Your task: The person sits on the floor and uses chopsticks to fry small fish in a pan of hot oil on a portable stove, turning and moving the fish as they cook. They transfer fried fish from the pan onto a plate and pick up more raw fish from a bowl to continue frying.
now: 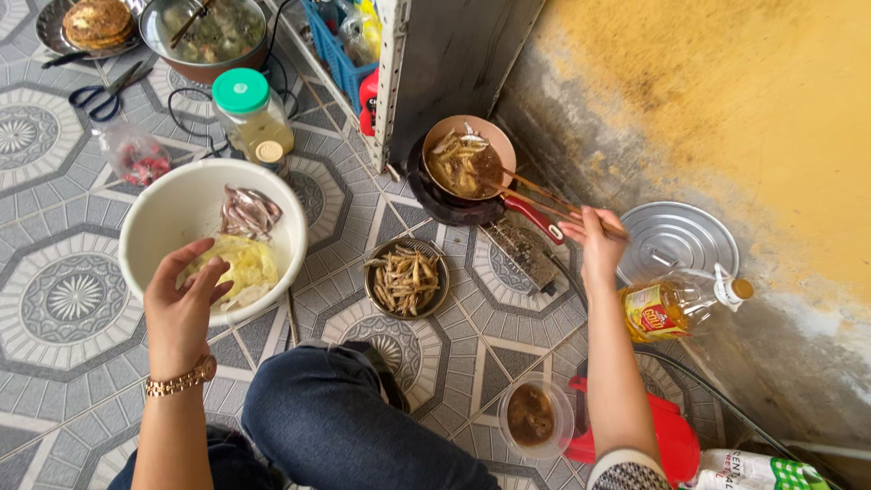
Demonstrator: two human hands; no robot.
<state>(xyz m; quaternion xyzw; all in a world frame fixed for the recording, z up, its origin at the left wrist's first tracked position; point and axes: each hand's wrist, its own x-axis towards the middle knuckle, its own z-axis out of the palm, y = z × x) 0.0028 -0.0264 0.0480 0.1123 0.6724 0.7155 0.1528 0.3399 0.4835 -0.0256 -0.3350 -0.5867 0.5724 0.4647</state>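
My left hand rests on the near rim of a white bowl, fingers curled over the yellow batter and raw small fish inside. My right hand grips wooden chopsticks whose tips reach into a small pan of fish frying in oil on a black burner. A metal plate of fried small fish sits on the tiled floor between the bowl and the pan. My bent knee in jeans is below it.
A tipped oil bottle and a round metal lid lie by the yellow wall. A green-capped jar, scissors, a pot and a plate of patties stand at top left. A plastic cup of brown sauce is near my right elbow.
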